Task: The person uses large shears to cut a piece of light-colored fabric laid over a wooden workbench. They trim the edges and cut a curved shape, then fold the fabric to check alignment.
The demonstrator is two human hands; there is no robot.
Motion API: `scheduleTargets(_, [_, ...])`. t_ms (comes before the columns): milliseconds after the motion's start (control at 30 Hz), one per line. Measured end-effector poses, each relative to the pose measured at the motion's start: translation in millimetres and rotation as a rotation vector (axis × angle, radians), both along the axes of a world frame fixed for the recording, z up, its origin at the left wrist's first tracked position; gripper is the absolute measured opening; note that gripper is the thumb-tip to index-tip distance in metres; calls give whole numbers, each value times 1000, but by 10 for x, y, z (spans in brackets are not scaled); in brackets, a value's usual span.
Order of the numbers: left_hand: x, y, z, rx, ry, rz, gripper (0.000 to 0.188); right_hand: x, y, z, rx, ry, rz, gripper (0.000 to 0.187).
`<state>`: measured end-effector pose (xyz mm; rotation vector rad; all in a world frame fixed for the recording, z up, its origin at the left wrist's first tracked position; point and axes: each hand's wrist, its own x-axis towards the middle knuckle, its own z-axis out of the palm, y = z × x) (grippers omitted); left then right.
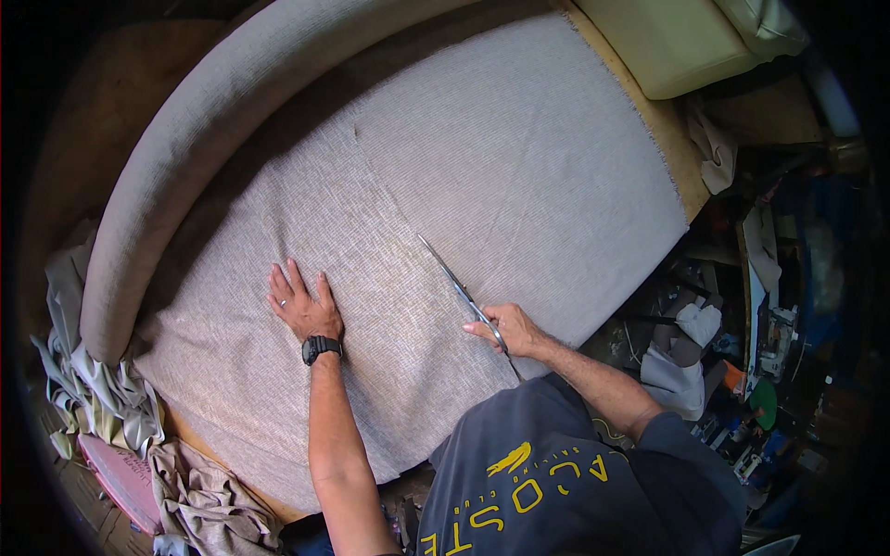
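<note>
A wide sheet of beige-grey woven fabric [352, 232] covers the table in front of me. My left hand [306, 306] rests flat on its left part, fingers spread, a ring and a dark wristwatch on it. Long metal scissors [451, 279] are held in my right hand [510, 331], their handles partly hidden by my fingers. Their tips point away from me and to the left, lying at a line that runs across the fabric. To the right of this line the weave looks smoother. Beside my body, a dark slit shows in the fabric under the scissors.
A thick fabric roll [176, 167] curves along the far left. Fabric scraps [111, 398] and a crumpled beige cloth [209, 500] lie at the lower left. The wooden table edge [663, 130] shows at right, near a pale upholstered piece [667, 46]. Clutter fills the floor at right.
</note>
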<state>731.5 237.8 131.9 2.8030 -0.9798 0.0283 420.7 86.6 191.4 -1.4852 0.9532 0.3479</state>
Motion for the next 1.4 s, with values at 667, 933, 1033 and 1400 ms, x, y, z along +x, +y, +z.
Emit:
scheduleTargets(667, [-47, -795, 198, -283, 95, -261, 62, 204, -98, -246, -62, -39, -39, 51])
scheduleTargets(933, [395, -2298, -21, -163, 62, -637, 62, 198, -116, -226, -80, -37, -29, 52])
scheduleTargets(1033, [612, -2184, -1, -148, 45, -618, 63, 228, -89, -277, -100, -52, -34, 53])
scheduleTargets(1400, [1332, -709, -7, -28, -19, -219, 60, 646, -263, -54, -14, -8, -27, 60])
